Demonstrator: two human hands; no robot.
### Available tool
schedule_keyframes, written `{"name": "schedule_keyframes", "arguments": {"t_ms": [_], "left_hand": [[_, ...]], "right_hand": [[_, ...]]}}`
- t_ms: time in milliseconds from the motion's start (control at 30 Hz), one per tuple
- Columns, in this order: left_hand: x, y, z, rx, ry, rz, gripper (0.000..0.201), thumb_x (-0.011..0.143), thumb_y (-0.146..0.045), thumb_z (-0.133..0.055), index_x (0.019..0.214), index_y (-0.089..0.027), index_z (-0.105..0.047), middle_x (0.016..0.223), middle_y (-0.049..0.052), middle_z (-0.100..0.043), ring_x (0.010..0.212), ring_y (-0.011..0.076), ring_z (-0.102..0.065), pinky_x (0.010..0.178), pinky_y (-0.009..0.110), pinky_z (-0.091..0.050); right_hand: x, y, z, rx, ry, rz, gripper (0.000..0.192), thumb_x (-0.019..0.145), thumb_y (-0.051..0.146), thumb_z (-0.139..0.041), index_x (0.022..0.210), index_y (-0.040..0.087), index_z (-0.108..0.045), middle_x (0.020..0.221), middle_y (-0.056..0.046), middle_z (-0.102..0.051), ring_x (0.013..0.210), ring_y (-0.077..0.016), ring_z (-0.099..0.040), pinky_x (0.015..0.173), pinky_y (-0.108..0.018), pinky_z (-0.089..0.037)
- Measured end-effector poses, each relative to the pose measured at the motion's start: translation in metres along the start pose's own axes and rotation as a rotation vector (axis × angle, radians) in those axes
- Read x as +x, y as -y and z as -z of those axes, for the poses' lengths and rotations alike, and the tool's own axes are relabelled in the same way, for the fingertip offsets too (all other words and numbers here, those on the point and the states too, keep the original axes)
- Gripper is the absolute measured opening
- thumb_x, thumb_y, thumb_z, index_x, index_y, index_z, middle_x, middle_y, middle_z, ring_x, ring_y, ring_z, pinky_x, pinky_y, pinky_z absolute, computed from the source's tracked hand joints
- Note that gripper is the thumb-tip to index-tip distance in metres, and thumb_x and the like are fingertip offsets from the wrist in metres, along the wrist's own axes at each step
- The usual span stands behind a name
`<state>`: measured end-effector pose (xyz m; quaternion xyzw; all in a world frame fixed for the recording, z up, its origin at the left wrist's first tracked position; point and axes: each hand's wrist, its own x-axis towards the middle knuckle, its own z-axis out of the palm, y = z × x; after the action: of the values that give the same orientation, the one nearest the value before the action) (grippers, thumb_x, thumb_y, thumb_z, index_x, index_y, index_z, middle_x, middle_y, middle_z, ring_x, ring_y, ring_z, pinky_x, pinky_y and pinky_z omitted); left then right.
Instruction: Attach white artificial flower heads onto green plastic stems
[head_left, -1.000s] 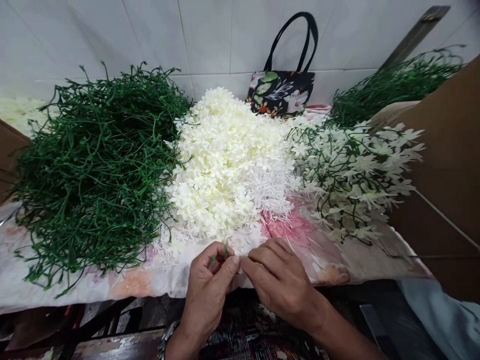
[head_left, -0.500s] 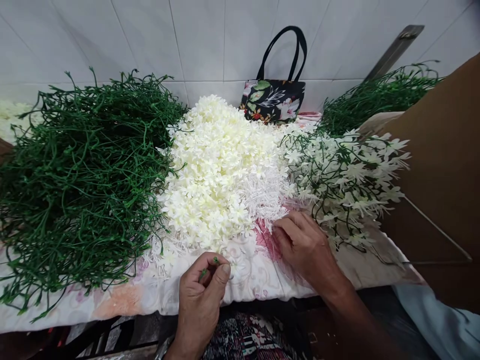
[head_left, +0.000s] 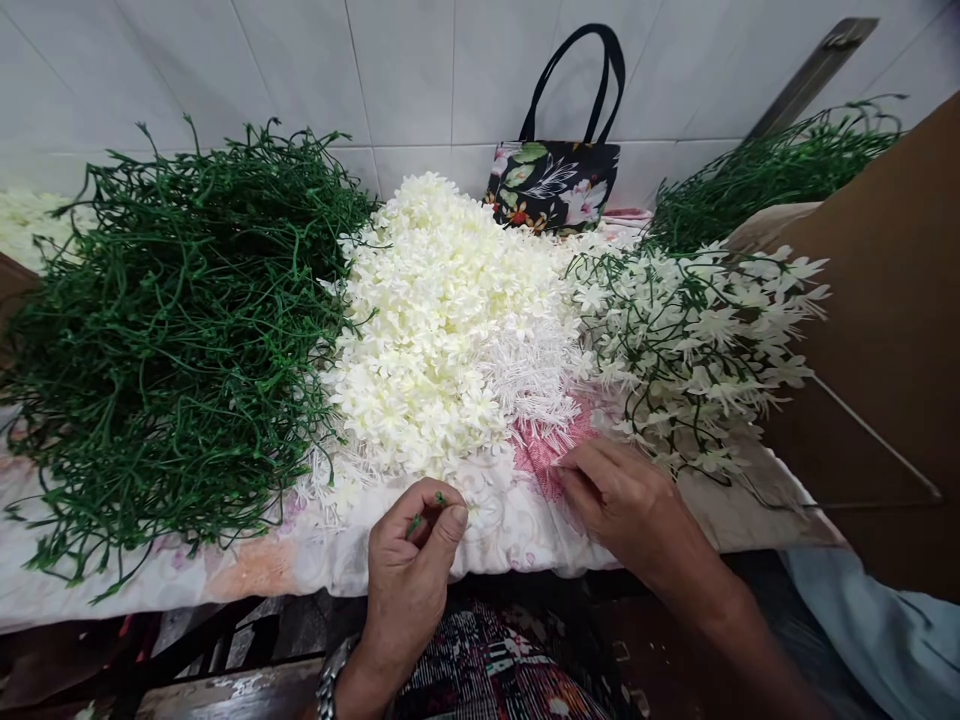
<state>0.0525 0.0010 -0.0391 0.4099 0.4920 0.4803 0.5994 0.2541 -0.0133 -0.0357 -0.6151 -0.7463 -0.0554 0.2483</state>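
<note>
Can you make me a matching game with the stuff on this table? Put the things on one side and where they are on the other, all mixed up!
Things:
1. green stem pile
2. white flower pile
3. flowered bag
4. small green stem

Places:
A. pinched in the left hand
B. at the back, against the tiled wall
C. on the left side of the table
D. in the middle of the table

Pairs: 1-C, 2-D, 3-B, 4-A
</note>
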Motion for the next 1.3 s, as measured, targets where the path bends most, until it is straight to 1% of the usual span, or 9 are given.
{"name": "schedule_keyframes", "arguments": {"t_ms": [100,200,333,533,700,800,933,1100,1300], "left_hand": [[0.000,0.003,0.003,0.021,0.027,-0.026,0.024,0.071,-0.037,-0.070,0.066,-0.015,-0.063,0.061,-0.002,-0.048,0.050,0.0068,-0.033,0.042,0.019,-0.026],[0.000,0.004,0.004,0.025,0.030,-0.022,0.023,0.071,-0.036,-0.069,0.066,-0.015,-0.062,0.060,-0.003,-0.047,0.050,0.0070,-0.033,0.042,0.019,-0.026],[0.000,0.003,0.003,0.023,0.052,-0.013,0.021,0.072,-0.034,-0.069,0.066,-0.015,-0.062,0.059,-0.003,-0.045,0.049,0.0066,-0.032,0.042,0.018,-0.026],[0.000,0.003,0.005,-0.036,0.042,0.013,0.024,0.072,-0.036,-0.071,0.066,-0.014,-0.062,0.060,-0.003,-0.046,0.049,0.0058,-0.031,0.041,0.018,-0.024],[-0.002,0.006,0.005,-0.115,0.057,0.027,0.023,0.076,-0.036,-0.069,0.070,-0.015,-0.061,0.058,-0.005,-0.040,0.046,0.0040,-0.028,0.041,0.017,-0.022],[-0.003,0.007,0.003,-0.078,0.018,-0.085,0.019,0.080,-0.032,-0.065,0.071,-0.016,-0.061,0.061,-0.004,-0.043,0.049,0.0045,-0.032,0.043,0.017,-0.027],[-0.003,0.003,0.002,0.085,-0.039,-0.354,0.008,0.084,-0.020,-0.060,0.077,-0.019,-0.063,0.076,-0.001,-0.058,0.060,0.0076,-0.049,0.053,0.018,-0.040],[-0.006,0.000,0.007,0.344,0.002,-0.692,0.013,0.082,-0.009,-0.056,0.084,-0.020,-0.063,0.083,0.002,-0.065,0.081,0.0136,-0.060,0.072,0.022,-0.049],[-0.008,0.003,0.012,0.544,0.067,-0.854,0.019,0.080,-0.002,-0.053,0.089,-0.017,-0.061,0.086,0.005,-0.064,0.080,0.0131,-0.061,0.070,0.022,-0.051]], "right_hand": [[0.000,0.001,-0.001,-0.089,0.045,0.045,0.026,0.089,0.014,-0.044,0.067,0.018,-0.056,0.063,-0.003,-0.053,0.063,-0.0161,-0.048,0.067,-0.029,-0.037],[0.000,0.000,0.002,-0.011,0.071,0.026,0.020,0.089,0.016,-0.046,0.072,0.018,-0.057,0.066,-0.003,-0.054,0.066,-0.0165,-0.050,0.067,-0.029,-0.038],[0.002,-0.003,0.002,0.037,0.053,0.030,0.015,0.087,0.015,-0.047,0.077,0.017,-0.058,0.071,-0.004,-0.055,0.070,-0.0166,-0.051,0.068,-0.029,-0.039],[0.003,-0.006,-0.007,0.073,0.016,0.070,0.020,0.089,0.013,-0.045,0.076,0.017,-0.060,0.075,-0.006,-0.059,0.072,-0.0162,-0.054,0.070,-0.029,-0.042],[0.004,0.016,0.009,0.291,-0.023,0.040,0.012,0.088,0.014,-0.048,0.081,0.019,-0.056,0.067,-0.001,-0.059,0.060,-0.0120,-0.054,0.058,-0.025,-0.041],[0.007,0.043,0.018,0.497,0.029,0.044,0.012,0.088,0.011,-0.047,0.083,0.019,-0.055,0.066,0.000,-0.057,0.058,-0.0105,-0.052,0.053,-0.022,-0.041],[0.010,0.068,0.012,0.572,0.002,0.037,0.014,0.086,0.007,-0.046,0.083,0.015,-0.057,0.064,-0.001,-0.053,0.057,-0.0106,-0.050,0.052,-0.022,-0.041],[0.012,0.071,0.002,0.546,-0.042,0.031,0.014,0.084,0.007,-0.046,0.078,0.014,-0.057,0.061,-0.001,-0.053,0.055,-0.0108,-0.049,0.050,-0.022,-0.040],[0.012,0.070,-0.002,0.541,-0.059,0.012,0.015,0.084,0.007,-0.047,0.075,0.013,-0.056,0.059,0.000,-0.052,0.053,-0.0100,-0.048,0.048,-0.021,-0.038]]}}
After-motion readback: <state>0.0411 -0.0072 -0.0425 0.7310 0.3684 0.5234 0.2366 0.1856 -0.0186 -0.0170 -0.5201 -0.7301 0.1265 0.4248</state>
